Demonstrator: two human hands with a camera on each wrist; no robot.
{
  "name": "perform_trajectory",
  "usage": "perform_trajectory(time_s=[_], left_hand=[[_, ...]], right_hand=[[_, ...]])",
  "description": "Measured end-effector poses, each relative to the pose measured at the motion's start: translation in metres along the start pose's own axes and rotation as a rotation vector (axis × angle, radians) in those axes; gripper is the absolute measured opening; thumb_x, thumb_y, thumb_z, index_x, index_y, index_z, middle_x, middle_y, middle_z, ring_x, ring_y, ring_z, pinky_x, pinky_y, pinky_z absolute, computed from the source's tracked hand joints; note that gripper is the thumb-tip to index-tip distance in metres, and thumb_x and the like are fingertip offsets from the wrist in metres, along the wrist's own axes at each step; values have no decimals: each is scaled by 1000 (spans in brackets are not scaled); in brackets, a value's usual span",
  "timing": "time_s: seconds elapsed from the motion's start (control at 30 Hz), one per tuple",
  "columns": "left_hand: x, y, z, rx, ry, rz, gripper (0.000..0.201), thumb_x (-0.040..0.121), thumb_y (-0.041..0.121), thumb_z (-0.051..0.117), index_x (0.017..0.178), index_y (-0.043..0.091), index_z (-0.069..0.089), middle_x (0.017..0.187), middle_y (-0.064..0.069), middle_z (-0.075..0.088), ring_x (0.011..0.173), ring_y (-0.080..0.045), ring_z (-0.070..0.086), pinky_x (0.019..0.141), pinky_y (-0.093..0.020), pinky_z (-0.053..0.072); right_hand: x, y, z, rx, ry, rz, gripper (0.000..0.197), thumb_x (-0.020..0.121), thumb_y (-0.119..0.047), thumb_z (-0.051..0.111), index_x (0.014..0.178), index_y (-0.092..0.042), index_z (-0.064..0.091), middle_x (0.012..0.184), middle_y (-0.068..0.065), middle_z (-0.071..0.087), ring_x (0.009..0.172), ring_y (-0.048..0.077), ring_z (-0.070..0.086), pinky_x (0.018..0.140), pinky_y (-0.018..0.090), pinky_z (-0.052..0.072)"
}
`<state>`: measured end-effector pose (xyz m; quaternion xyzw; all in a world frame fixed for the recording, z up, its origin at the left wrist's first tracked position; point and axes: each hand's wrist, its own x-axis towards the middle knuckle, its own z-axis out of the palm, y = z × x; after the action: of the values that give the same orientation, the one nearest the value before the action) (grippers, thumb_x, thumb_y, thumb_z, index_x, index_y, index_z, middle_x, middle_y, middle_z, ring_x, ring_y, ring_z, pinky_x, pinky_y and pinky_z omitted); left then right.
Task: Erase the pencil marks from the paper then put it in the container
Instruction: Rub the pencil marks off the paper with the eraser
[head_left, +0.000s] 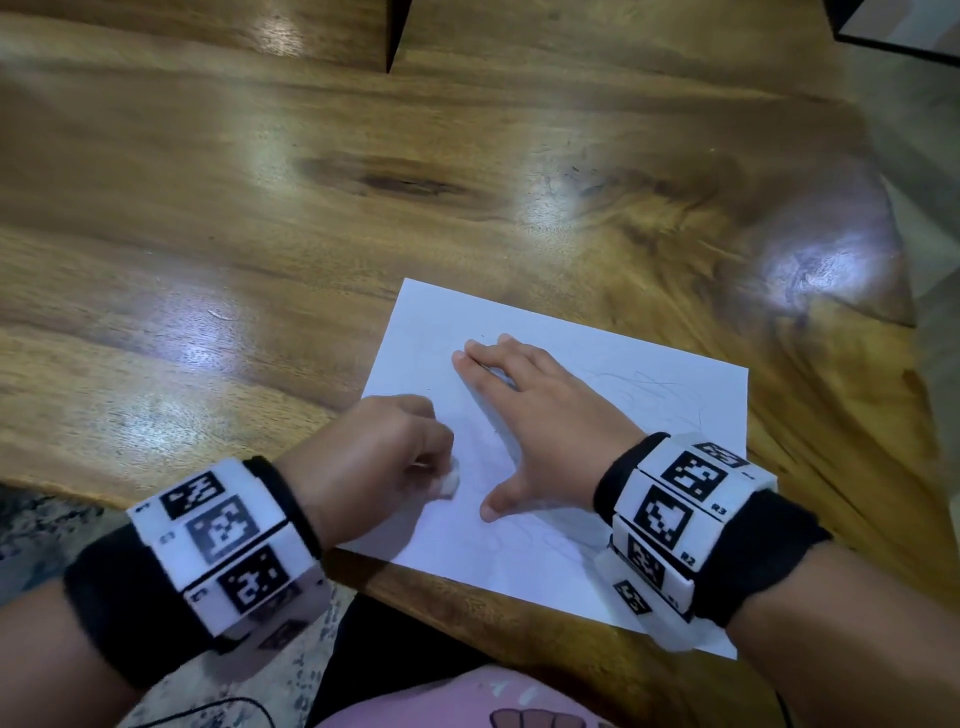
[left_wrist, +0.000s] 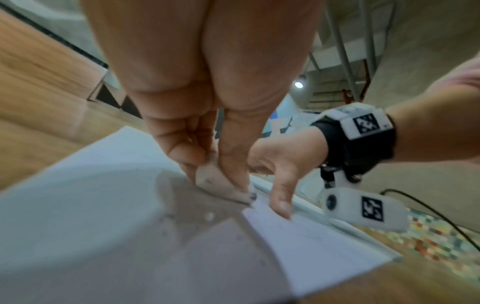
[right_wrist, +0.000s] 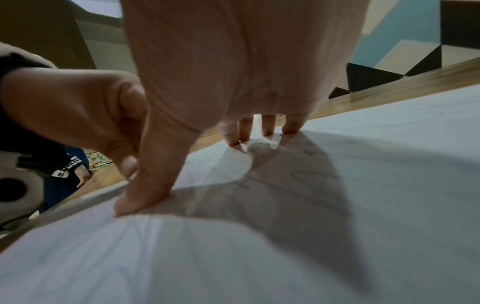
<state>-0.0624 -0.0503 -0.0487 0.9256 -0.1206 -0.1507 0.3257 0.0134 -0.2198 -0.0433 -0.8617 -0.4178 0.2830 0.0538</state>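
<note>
A white sheet of paper (head_left: 623, 410) with faint pencil scribbles lies near the front edge of the wooden table (head_left: 311, 234). My left hand (head_left: 384, 457) pinches a small white eraser (head_left: 449, 483), and its smudged tip (left_wrist: 226, 189) presses on the paper (left_wrist: 103, 205) near its left side. Beside it, my right hand (head_left: 540, 410) lies flat on the sheet with fingers straight and thumb spread. Seen from the right wrist, the fingertips (right_wrist: 267, 127) and thumb press the paper (right_wrist: 363, 185) down. No container is in view.
The table's right edge (head_left: 904, 322) drops off close beside the paper. Part of a dark-framed object (head_left: 893, 26) sits at the far right corner. A black cable (head_left: 218, 709) runs below the front edge, by my lap.
</note>
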Motion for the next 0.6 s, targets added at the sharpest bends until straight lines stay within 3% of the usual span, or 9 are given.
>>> perform_trajectory(time_s=[0.07,0.17,0.23,0.37,0.5,0.6], left_hand=[[-7,1,1,5,-28,3,17,73,25,66,59,20,57,65,11,44,54,5,43,56,-7,34],[-22,3,7,22,-200,-6,14,72,17,63,65,19,52,67,13,45,59,-1,48,57,-17,39],[-15,3,4,12,-197,4,10,71,18,63,69,22,54,66,16,44,58,3,47,56,-12,35],[-2,2,1,3,-56,12,12,73,18,69,64,22,61,67,14,45,59,4,46,59,-7,35],[-21,5,6,18,-181,14,18,73,15,65,64,22,52,68,13,44,57,4,45,56,-16,37],[-22,6,5,25,-200,-11,16,72,11,63,69,24,54,67,16,42,61,6,47,55,-9,33]], right_hand=[[0,0,0,-3,-3,-1,125,65,-56,75,150,-24,-10,157,-11,-10,143,12,-13,113,23,-6],[0,0,0,-5,-4,-1,125,65,-57,75,150,-24,-10,157,-10,-11,143,12,-14,113,23,-7],[-1,-1,-1,-6,-5,-2,125,65,-57,75,150,-23,-11,157,-10,-11,143,12,-14,112,23,-7],[0,0,-1,-6,-1,0,125,65,-57,75,150,-23,-10,157,-10,-10,143,12,-14,112,22,-7],[0,0,0,-3,-4,1,125,65,-57,75,150,-24,-11,157,-11,-11,143,12,-14,113,23,-7],[0,1,0,10,-2,-6,124,66,-55,76,150,-24,-10,157,-11,-12,143,11,-16,112,22,-8]])
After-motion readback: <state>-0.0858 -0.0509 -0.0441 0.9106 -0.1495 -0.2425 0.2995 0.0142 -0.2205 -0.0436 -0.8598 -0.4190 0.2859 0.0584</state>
